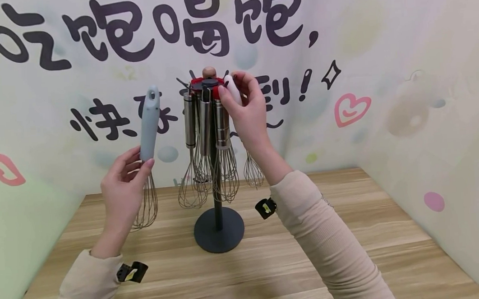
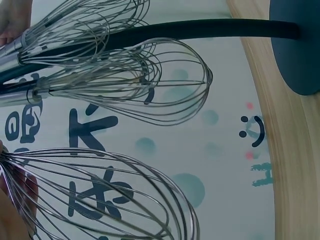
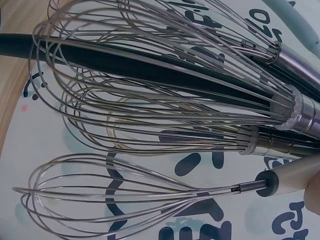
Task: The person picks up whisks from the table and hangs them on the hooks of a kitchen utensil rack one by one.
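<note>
My left hand (image 1: 123, 189) holds a whisk with a light blue handle (image 1: 150, 127), pinching it near where the wires leave the handle. That whisk stands roughly upright, wires down, to the left of a dark rotating rack (image 1: 219, 232). At the rack's top, my right hand (image 1: 251, 115) pinches the white handle (image 1: 233, 90) of a second whisk, its wires hanging down. In the right wrist view the white handle (image 3: 292, 179) runs into a dark collar above the wires. Several steel-handled whisks (image 1: 206, 128) hang around the rack's post.
The rack has a round dark base on the wood-grain table (image 1: 286, 264), red parts on top and a wooden knob (image 1: 209, 72). Behind and to both sides stand printed walls (image 1: 401, 59) with dark lettering. Black wrist mounts (image 1: 265, 208) stick out from the sleeves.
</note>
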Available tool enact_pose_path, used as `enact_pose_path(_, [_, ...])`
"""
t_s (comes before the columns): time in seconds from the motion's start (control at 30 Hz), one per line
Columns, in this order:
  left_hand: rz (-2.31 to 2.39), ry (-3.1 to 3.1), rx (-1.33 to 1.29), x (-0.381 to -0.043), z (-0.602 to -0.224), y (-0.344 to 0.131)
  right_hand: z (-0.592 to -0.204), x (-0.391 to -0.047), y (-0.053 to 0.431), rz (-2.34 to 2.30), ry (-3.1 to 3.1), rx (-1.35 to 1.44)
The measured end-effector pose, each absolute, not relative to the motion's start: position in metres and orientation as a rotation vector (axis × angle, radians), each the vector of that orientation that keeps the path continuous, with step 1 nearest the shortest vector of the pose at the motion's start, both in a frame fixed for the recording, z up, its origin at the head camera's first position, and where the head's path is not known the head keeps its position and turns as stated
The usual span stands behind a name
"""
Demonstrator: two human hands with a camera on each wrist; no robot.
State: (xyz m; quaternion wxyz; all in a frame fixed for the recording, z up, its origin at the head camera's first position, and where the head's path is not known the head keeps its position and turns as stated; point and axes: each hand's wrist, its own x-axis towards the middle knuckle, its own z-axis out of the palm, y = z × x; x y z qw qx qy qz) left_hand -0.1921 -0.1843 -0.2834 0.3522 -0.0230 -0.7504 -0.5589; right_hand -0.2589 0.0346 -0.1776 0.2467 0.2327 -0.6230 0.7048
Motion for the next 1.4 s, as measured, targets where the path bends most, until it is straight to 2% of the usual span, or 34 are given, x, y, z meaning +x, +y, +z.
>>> enact_pose_path(0.8, [-1.519, -1.873, -0.247, -0.181, -0.271, -0.157, -0.177, -0.256, 0.035, 1.928, -1.702, 0.625])
enact_pose_path(1.4, [-1.498, -1.881, -0.254, -0.183, -0.264, -0.148, -0.178, -0.257, 0.034, 1.943, -1.701, 0.636])
